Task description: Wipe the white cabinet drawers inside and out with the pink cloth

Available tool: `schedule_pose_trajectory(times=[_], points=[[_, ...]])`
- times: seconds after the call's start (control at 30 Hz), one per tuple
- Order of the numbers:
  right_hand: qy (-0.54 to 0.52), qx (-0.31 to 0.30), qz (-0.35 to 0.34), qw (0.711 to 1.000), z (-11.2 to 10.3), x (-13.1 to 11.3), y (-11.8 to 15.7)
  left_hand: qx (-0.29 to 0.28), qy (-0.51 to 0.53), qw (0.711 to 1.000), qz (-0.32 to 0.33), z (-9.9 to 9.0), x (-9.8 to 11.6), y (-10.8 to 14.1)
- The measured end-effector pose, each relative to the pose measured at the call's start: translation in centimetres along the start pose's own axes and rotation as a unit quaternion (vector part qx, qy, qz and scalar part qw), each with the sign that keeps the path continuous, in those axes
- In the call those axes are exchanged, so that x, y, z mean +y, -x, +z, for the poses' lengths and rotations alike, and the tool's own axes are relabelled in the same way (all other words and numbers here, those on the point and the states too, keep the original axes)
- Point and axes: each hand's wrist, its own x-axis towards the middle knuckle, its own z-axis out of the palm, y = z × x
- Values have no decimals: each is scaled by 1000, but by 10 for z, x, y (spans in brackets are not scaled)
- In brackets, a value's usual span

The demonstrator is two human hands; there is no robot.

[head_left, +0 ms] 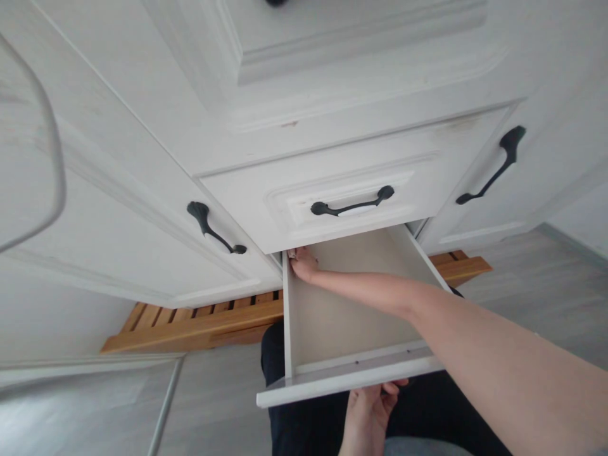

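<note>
A white drawer (351, 332) is pulled out of the cabinet, and its pale inside is mostly bare. My right hand (304, 263) reaches into its back left corner, fingers bent together against the left side wall. A small whitish bit, perhaps cloth, shows at those fingertips; its kind is unclear. Below the front panel (342, 382) is my left hand (373, 405), with curled fingers gripping the drawer from its outer face. The panel hides whatever handle they may be around.
Above is a closed drawer with a dark handle (352, 204). Cabinet doors with dark handles (213, 229) flank it. A slatted wooden rack (204, 326) runs under the cabinet. My dark-clothed legs (308, 421) are beneath the drawer. A white cable (57, 152) hangs at left.
</note>
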Motion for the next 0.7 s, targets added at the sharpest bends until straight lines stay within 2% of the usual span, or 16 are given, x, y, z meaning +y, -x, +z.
schedule_pose_trajectory(times=[0.13, 0.3, 0.37, 0.43, 0.53, 0.6, 0.63, 0.67, 0.7], points=[[-87, -8, -16, 996, 3, 7, 29, -20, -35, 999, 23, 4, 5, 0], [-169, -71, -77, 980, 12, 28, 103, -10, -67, 997, 36, 8, 10, 2], [-200, -150, -126, 960, 12, 34, 128, -9, -70, 996, 45, 10, 11, 3], [-211, -269, -174, 924, 6, 37, 142, -11, -70, 996, 50, 11, 12, 3], [-219, -451, -176, 847, -18, 31, 141, -8, -78, 996, 47, 11, 11, 2], [-210, -533, -142, 807, -39, 25, 128, -1, -84, 995, 46, 8, 9, 1], [-194, -560, -138, 793, -50, 21, 121, 2, -86, 995, 45, 7, 9, 1], [-164, -569, -150, 792, -60, 17, 112, 4, -88, 995, 45, 6, 8, 0], [-119, -554, -177, 805, -70, 14, 103, 3, -90, 995, 45, 4, 7, -1]])
